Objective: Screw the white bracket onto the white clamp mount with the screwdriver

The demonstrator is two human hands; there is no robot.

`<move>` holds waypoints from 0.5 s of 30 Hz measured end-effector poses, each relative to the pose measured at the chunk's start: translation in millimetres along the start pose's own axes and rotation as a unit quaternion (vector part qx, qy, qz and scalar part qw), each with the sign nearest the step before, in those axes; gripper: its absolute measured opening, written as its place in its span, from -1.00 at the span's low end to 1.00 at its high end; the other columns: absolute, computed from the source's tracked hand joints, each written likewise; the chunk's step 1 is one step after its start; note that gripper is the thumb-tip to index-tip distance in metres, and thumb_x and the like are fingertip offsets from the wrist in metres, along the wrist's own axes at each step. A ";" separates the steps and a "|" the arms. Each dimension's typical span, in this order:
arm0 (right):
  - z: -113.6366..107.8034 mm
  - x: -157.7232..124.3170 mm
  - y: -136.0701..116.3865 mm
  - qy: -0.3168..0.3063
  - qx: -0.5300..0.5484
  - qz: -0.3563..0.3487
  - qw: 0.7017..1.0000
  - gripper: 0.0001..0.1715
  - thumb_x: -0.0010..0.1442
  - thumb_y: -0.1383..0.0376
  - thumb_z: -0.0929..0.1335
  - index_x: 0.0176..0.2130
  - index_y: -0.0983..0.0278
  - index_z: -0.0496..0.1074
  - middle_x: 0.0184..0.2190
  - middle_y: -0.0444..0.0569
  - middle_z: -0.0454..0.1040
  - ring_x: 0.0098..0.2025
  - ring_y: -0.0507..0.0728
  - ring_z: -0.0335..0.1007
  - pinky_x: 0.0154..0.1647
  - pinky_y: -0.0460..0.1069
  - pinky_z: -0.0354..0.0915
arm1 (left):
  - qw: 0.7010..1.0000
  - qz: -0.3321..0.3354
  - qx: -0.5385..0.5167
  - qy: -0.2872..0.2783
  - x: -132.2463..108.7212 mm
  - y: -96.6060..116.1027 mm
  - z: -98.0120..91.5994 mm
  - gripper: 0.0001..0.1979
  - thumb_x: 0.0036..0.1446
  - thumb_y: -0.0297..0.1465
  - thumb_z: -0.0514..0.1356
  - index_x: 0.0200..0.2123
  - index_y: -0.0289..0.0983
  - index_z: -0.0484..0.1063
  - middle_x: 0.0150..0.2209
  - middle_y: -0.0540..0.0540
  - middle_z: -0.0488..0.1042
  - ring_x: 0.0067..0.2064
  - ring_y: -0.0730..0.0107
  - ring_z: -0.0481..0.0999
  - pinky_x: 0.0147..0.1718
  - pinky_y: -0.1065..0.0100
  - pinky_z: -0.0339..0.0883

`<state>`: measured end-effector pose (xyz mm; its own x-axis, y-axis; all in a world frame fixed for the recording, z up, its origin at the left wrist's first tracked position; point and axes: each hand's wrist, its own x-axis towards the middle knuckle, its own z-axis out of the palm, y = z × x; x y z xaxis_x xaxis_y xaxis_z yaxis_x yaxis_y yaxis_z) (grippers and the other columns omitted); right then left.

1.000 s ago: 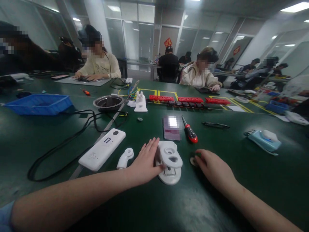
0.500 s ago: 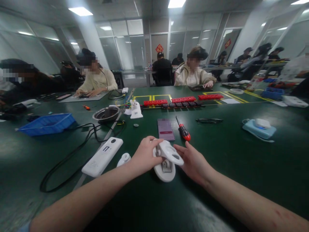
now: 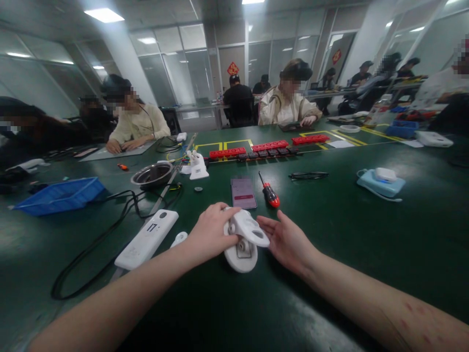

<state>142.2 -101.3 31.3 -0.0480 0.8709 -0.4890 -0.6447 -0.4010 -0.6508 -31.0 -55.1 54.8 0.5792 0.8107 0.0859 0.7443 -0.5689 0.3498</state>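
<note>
My left hand point(image 3: 211, 227) grips a white plastic part with a round base point(image 3: 241, 264), thumb and fingers closed around its left side. The upper piece of this part is tilted and has an oval opening; a small metal-looking fitting shows in the base below. My right hand point(image 3: 291, 244) is beside it on the right, palm turned inward and fingers stretched out; whether the fingertips touch the part cannot be told. Beyond the hands lie a phone point(image 3: 243, 192) with a lit screen and a red-and-black screwdriver point(image 3: 270, 195). Another small white part point(image 3: 180, 238) is partly hidden behind my left wrist.
A white power bank point(image 3: 147, 239) with a black cable lies left, near a blue tray point(image 3: 60, 195) and a metal bowl point(image 3: 152, 175). A white stand-like piece point(image 3: 198, 165), red strips point(image 3: 270, 145) and a light-blue pouch point(image 3: 381, 185) are farther off. Other people sit around the table.
The whole view has shifted slightly, so things appear farther left and a little higher. My left hand keeps its grip on the white part; the right hand stays beside it.
</note>
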 end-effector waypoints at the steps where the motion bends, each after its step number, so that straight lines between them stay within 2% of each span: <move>1: -1.1 0.5 1.0 -0.001 -0.010 -0.008 1.000 -0.51 0.18 0.07 0.09 -0.14 0.38 0.30 0.03 0.14 0.24 0.02 0.10 0.23 0.02 -0.02 0.14 | 1.000 -0.017 -0.024 -0.006 -5.3 -6.8 4.1 -0.39 -0.15 -0.29 0.20 0.05 -0.15 0.19 -0.03 -0.11 0.21 0.01 0.12 0.22 0.00 0.13 0.10; 4: -4.2 1.5 2.3 -0.008 -0.050 -0.025 0.998 -0.55 0.15 0.07 0.13 -0.14 0.31 0.32 0.13 0.07 0.12 0.15 0.10 0.03 0.15 0.02 -0.06 | 0.993 -0.057 -0.098 -0.024 -19.5 -23.0 18.3 -0.38 -0.11 -0.39 0.17 0.08 -0.17 0.11 0.03 -0.12 0.18 0.05 0.18 0.21 0.02 0.15 0.10; 6: -4.2 0.9 0.0 -0.012 -0.075 -0.027 0.997 -0.56 0.14 0.08 0.15 -0.10 0.26 0.30 0.16 0.00 0.07 0.18 0.12 -0.04 0.17 0.06 -0.11 | 0.991 -0.063 -0.117 -0.020 -25.9 -28.3 26.6 -0.39 -0.06 -0.40 0.14 0.11 -0.18 0.06 0.09 -0.14 0.13 0.10 0.18 0.16 0.06 0.12 0.05; 8: -1.2 -2.0 -5.2 -0.007 -0.103 -0.022 0.994 -0.57 0.13 0.07 0.16 -0.07 0.20 0.29 0.18 -0.06 0.02 0.16 0.20 0.00 0.13 0.15 -0.06 | 0.992 -0.059 -0.111 -0.011 -29.5 -30.0 32.2 -0.39 -0.02 -0.40 0.11 0.13 -0.20 0.02 0.13 -0.17 0.08 0.15 0.15 0.08 0.10 0.08 -0.03; 10: 5.1 -9.6 -11.0 0.020 -0.127 -0.040 0.991 -0.60 0.12 0.08 0.18 -0.10 0.17 0.31 0.17 -0.06 0.04 0.07 0.24 0.15 0.03 0.21 0.08 | 0.994 -0.053 -0.096 -0.008 -30.9 -30.5 34.8 -0.39 0.00 -0.39 0.10 0.14 -0.19 0.00 0.15 -0.18 0.05 0.20 0.11 -0.02 0.12 0.03 -0.13; 12: 12.6 -23.9 -13.3 0.019 -0.148 -0.093 0.984 -0.68 0.10 0.11 0.21 -0.18 0.19 0.34 0.02 0.01 0.25 -0.12 0.19 0.33 -0.15 0.16 0.25 | 0.995 -0.051 -0.090 -0.011 -31.2 -31.8 35.8 -0.38 0.01 -0.36 0.10 0.15 -0.18 -0.02 0.17 -0.19 0.02 0.22 0.08 -0.08 0.13 -0.01 -0.18; 13: 15.8 -33.4 -12.0 -0.011 -0.167 -0.122 0.978 -0.72 0.09 0.12 0.23 -0.25 0.20 0.36 -0.15 0.01 0.36 -0.25 0.15 0.38 -0.29 0.10 0.32 | 0.995 -0.048 -0.091 -0.015 -31.1 -32.9 36.2 -0.37 0.01 -0.35 0.10 0.16 -0.18 -0.03 0.17 -0.18 0.01 0.22 0.07 -0.10 0.13 -0.02 -0.20; 15: 19.1 -54.5 -3.2 -0.112 -0.242 -0.195 0.944 -0.76 0.07 0.12 0.26 -0.37 0.23 0.37 -0.49 -0.06 0.37 -0.48 0.07 0.34 -0.54 -0.03 0.30 | 0.994 -0.041 -0.096 -0.017 -30.9 -35.6 37.0 -0.36 0.02 -0.33 0.10 0.17 -0.17 -0.06 0.18 -0.18 0.00 0.22 0.07 -0.09 0.13 -0.03 -0.21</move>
<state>132.3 -142.1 71.1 -0.0735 0.9956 -0.0579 -0.2260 -0.0732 -0.9714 -63.2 -65.0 5.2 0.5332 0.8458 0.0198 0.7140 -0.4624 0.5258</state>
